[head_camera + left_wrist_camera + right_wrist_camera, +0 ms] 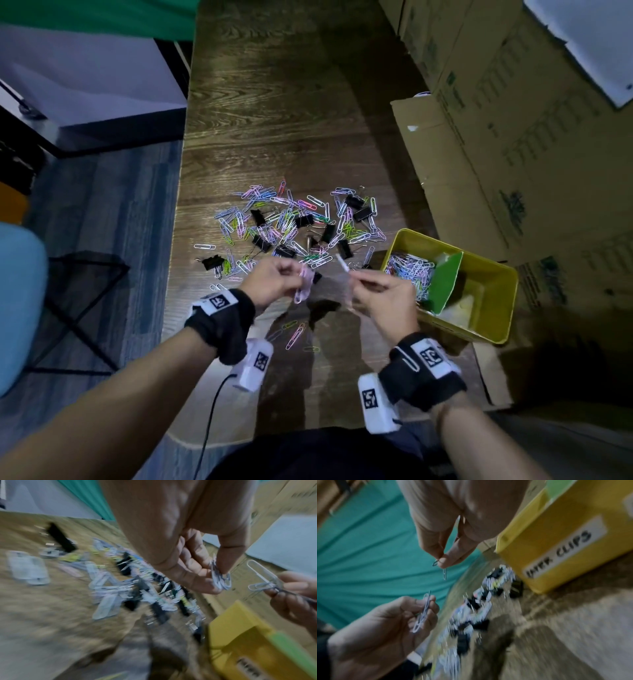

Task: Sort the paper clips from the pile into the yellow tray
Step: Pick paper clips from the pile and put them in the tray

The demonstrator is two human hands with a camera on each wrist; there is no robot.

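Tabletop (pixel 274 113): dark wood grain, running from the bottom centre up to the top of the head frame, glare across its middle. Pile (pixel 294 226) of coloured paper clips mixed with black binder clips (pixel 362 214) spread over frame centre; a few stray clips (pixel 295 335) lower down, between the wrists. Yellow tray (pixel 496 308) at right centre, on the table's right edge, split by a green divider (pixel 445 282); sorted paper clips (pixel 412 272) heaped in its left compartment. White label on the tray wall, "CLIPS" legible in the right wrist view (pixel 565 551). Cardboard boxes (pixel 513 137) stacked along the right side, upper right. Grey floor at left, white panel (pixel 85 75) upper left, green cloth (pixel 102 13) along the top left edge, pale blue seat (pixel 17 308) at far left.

Left hand (pixel 274 279) raised just below the pile, fingers curled, pinching a small bunch of pale clips (pixel 220 577). Right hand (pixel 383 298) beside it, left of the tray, thumb and forefinger pinching a white paper clip (pixel 262 577). Hands near, not touching. Black wristbands with white markers on both wrists. Both wrist views heavily motion-blurred.
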